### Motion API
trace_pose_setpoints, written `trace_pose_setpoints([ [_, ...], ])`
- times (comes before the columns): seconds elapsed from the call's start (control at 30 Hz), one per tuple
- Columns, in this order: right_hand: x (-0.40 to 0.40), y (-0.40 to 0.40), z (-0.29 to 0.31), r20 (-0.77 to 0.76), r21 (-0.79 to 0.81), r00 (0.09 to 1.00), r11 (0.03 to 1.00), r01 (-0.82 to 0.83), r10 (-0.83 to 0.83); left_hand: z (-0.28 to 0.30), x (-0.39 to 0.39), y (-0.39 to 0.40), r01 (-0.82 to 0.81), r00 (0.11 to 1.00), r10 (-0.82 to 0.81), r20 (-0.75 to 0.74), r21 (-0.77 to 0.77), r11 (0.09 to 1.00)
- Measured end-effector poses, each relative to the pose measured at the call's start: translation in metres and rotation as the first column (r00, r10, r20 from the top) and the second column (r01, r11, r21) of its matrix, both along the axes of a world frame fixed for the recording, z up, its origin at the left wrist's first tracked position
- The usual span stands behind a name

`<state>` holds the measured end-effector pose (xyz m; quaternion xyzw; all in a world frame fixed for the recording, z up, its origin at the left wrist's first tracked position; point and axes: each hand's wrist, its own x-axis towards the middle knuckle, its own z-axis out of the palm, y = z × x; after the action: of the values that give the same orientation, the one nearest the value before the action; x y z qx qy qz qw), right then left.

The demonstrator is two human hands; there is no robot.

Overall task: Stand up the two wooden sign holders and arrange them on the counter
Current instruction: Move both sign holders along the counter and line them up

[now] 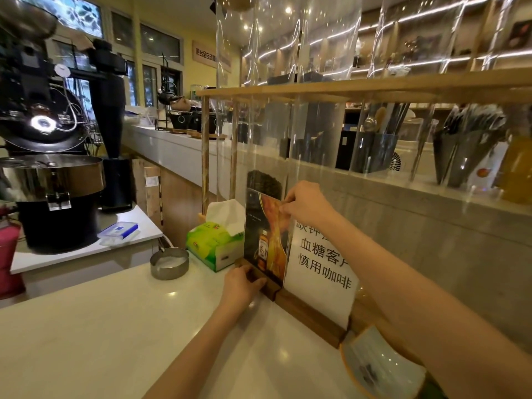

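Two wooden sign holders stand upright side by side on the white counter [121, 326], against the grey wall. The left holder [266, 243] carries a dark and orange drink poster in a clear panel. My left hand [241, 286] grips its wooden base at the front left corner. My right hand [305, 204] pinches the top right edge of its panel. The right holder [312, 315] has a long brown base and a white sheet with black characters; my right forearm crosses in front of it.
A green tissue box [214, 246] and a small metal dish [169, 263] sit left of the holders. A curved card [380, 367] lies at the right near the counter edge. A black coffee roaster [51, 145] stands at far left. A wooden shelf with clear panels [316, 90] rises above.
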<state>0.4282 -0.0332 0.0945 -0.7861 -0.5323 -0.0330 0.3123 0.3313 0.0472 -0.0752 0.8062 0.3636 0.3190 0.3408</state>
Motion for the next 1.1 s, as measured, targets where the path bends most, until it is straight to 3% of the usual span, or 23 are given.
trace_pose_setpoints([
  [0.4, -0.003, 0.001, 0.004, -0.027, -0.021, 0.995, 0.995, 0.095, -0.096, -0.003, 0.005, 0.000, -0.003, 1.000, 0.003, 0.002, -0.039, 0.999],
  [0.57, 0.000, 0.001, 0.015, -0.007, -0.184, 0.997, 0.980, 0.070, -0.072, -0.002, 0.005, 0.001, 0.034, 0.999, -0.035, -0.039, -0.012, 0.999],
  [0.73, 0.009, -0.024, 0.021, 0.032, -0.116, 0.999, 0.993, 0.006, -0.002, 0.000, 0.002, -0.005, 0.111, 0.987, -0.088, -0.132, 0.175, 0.978],
  [0.87, 0.021, -0.056, 0.019, 0.055, -0.172, 0.998, 0.985, 0.017, -0.007, -0.001, -0.002, -0.025, 0.237, 0.960, -0.157, -0.231, 0.378, 0.895],
  [0.97, 0.023, -0.073, 0.011, 0.089, -0.199, 0.996, 0.979, 0.044, -0.027, -0.005, 0.001, -0.041, 0.307, 0.934, -0.182, -0.307, 0.432, 0.848],
  [1.1, 0.021, -0.078, -0.002, 0.121, -0.103, 0.992, 0.993, 0.049, -0.036, -0.008, 0.003, -0.046, 0.337, 0.908, -0.160, -0.386, 0.449, 0.827],
])
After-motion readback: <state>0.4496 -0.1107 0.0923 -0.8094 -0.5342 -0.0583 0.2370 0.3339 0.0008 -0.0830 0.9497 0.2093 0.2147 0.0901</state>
